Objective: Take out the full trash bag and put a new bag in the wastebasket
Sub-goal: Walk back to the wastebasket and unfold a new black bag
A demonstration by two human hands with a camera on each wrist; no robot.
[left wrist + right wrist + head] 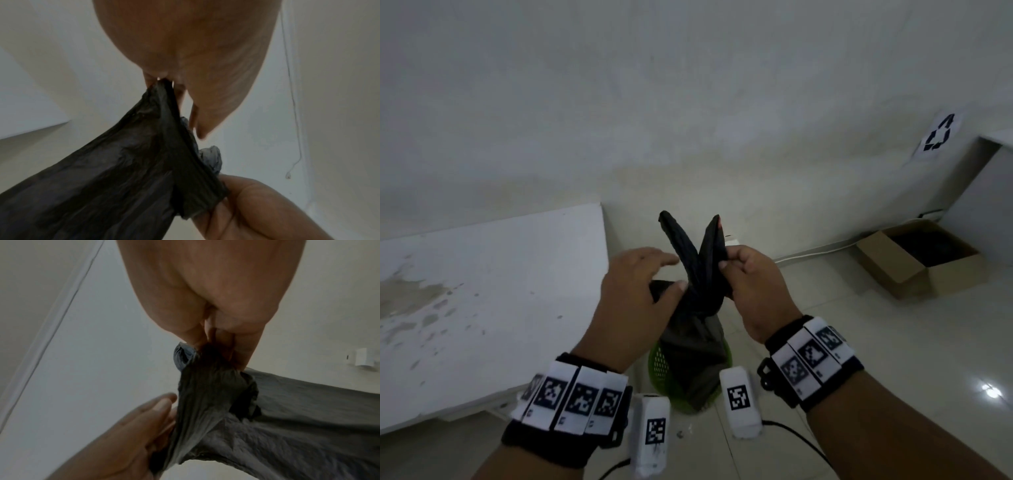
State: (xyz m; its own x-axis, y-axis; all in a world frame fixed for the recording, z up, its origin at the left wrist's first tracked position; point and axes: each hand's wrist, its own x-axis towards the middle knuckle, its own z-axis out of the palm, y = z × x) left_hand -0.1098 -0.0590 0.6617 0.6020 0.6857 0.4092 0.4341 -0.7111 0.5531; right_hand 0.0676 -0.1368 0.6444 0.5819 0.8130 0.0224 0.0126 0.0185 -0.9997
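Head view shows the black plastic trash bag (693, 329) standing in the green mesh wastebasket (659, 368) on the floor; my right hand (753, 294) and left hand (633, 301) each pinch one crossed ear. I should pull evenly, making the knot tight.

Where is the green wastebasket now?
In the head view, the green wastebasket stands on the floor, low in the centre between the wrists, right of the white table, with the black trash bag still inside.

Both forearms bare, no sleeves. Left wristband (571, 404): black strap, white panels with black square fiducial codes. Right wristband (813, 359): same, black buckle on inner side. White marker-tagged camera pod (739, 401) under each wrist, black cables trailing.
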